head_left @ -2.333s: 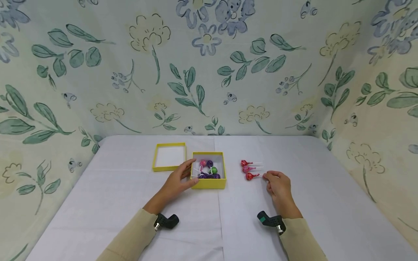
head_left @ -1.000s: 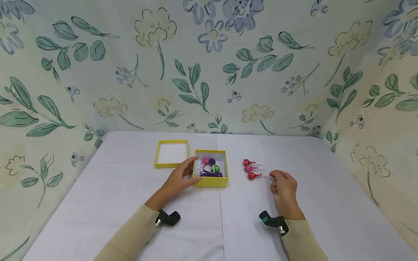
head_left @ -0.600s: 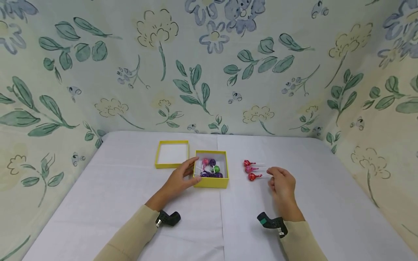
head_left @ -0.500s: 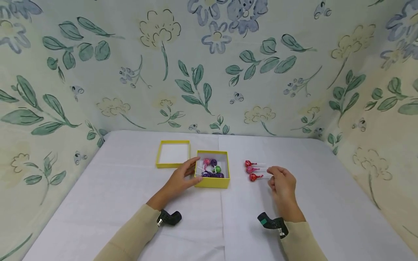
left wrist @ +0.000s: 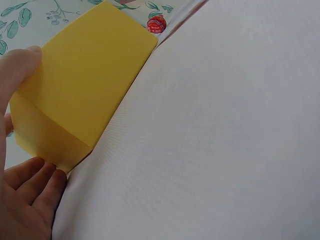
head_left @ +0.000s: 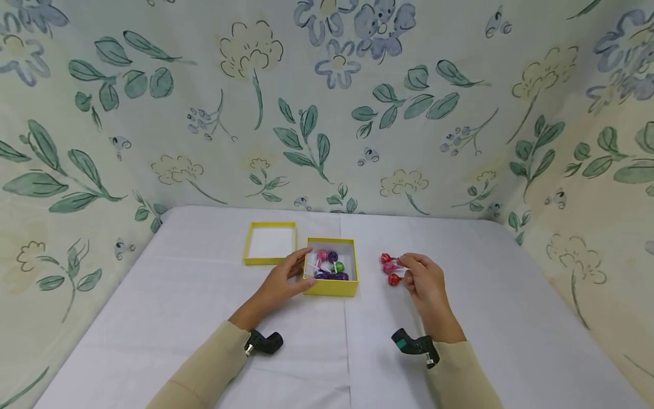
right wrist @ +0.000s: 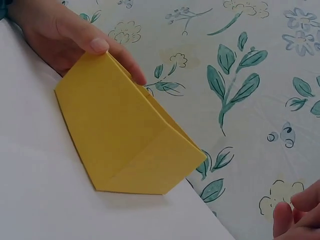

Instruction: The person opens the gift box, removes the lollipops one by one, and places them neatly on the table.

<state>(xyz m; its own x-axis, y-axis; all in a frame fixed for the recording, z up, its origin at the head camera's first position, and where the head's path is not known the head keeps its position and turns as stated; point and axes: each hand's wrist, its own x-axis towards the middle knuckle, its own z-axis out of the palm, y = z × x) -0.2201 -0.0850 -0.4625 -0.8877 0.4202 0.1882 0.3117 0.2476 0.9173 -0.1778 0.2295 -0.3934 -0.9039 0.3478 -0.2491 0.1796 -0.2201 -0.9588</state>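
Observation:
My left hand (head_left: pixel 276 287) holds a yellow box (head_left: pixel 331 288) by its left front corner, thumb on the front and fingers along the left side. Several lollipops in pink, purple (head_left: pixel 332 257) and green (head_left: pixel 339 266) wrappers lie in the box. To its right, three lollipops lie on the cloth: a red one (head_left: pixel 385 258) at the back, a pink one (head_left: pixel 389 267) and a nearer red one (head_left: pixel 393 279). My right hand (head_left: pixel 429 287) hovers over their sticks, fingertips by the wrappers and hiding the sticks. Its thumb and index (right wrist: pixel 304 197) look apart in the right wrist view.
A yellow box lid (head_left: pixel 269 262), inside facing up, lies behind my left hand, left of the box. White cloth (head_left: pixel 174 318) covers the table. A floral curtain (head_left: pixel 230 113) rises behind it and along both sides.
My right hand has let go of the nearest red lollipop's stick end and moved left over the sticks toward the wrapped heads. The left hand stays on the box.

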